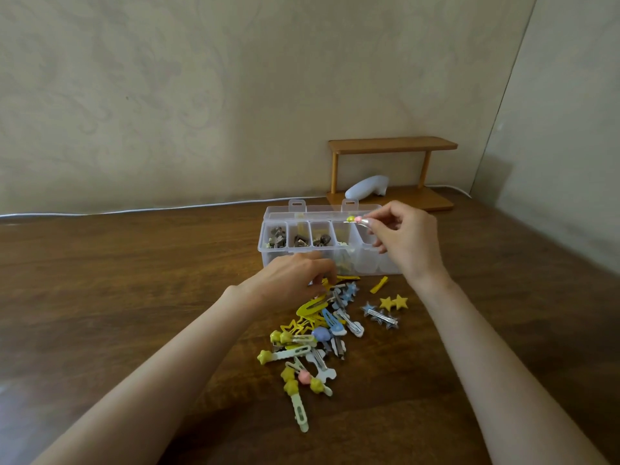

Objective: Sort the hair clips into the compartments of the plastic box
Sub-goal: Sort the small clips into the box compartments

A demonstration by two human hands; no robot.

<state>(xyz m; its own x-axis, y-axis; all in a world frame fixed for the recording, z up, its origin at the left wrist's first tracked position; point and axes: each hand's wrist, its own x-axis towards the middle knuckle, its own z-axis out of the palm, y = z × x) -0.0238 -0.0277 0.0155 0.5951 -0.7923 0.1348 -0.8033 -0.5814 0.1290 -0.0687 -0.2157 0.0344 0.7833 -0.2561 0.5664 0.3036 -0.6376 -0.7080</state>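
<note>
Head view: the right hand (407, 238) is up over the plastic box (268, 260), thumb and fingertips pinching a silver clip (354, 219) by one end. Its yellow and pink knobs point left, above the compartments in the right half of the box. The box sits open on the wooden table (134, 280) with its lid tipped back, and the three far-left compartments hold dark metal clips. Down in front, the left hand (292, 280) is on the far end of the pile of hair clips (315, 333), fingers curled over the yellow ones. I cannot tell whether they grip anything. Just right of the pile lie a yellow bar clip (379, 284), a yellow star clip (393, 302) and a blue star clip (379, 315). Behind the box stands a wooden shelf (392, 144) with a white object (367, 186) under it
</note>
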